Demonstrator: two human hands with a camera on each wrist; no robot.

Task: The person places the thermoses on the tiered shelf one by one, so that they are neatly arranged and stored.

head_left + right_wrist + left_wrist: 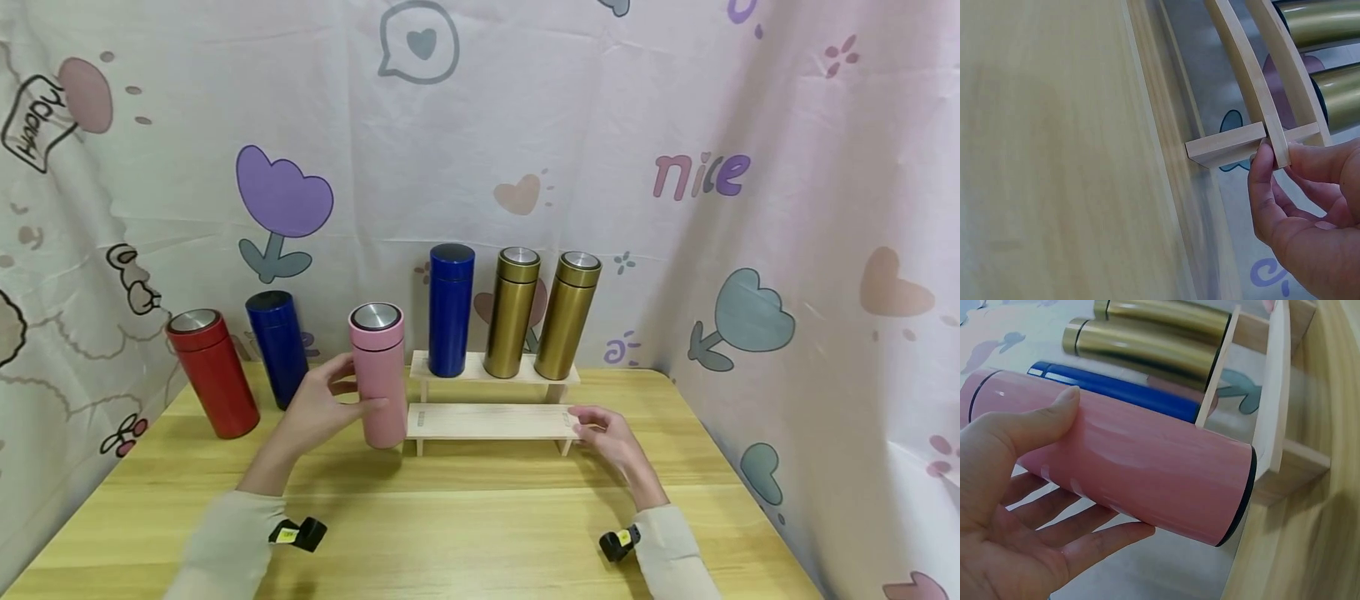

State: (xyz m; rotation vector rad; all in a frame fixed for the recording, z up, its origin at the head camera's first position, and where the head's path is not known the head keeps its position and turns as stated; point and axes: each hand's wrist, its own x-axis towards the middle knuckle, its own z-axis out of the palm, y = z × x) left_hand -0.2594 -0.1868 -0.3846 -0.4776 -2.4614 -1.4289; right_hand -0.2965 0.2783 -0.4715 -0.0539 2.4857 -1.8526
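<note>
In the head view my left hand (318,408) grips a pink thermos bottle (379,375) upright, just left of a low two-step wooden rack (487,422). The left wrist view shows the thumb along one side of the pink bottle (1147,456) and the fingers on the other. My right hand (609,437) pinches the right end of the rack's front step between thumb and fingers, as the right wrist view shows at the step's edge (1275,140). On the back step stand a blue bottle (451,312) and two gold bottles (513,317), (567,317).
At the left of the wooden table (450,525) stand a red bottle (213,375) and another blue bottle (277,350). A patterned curtain (480,125) hangs behind the table and along both sides.
</note>
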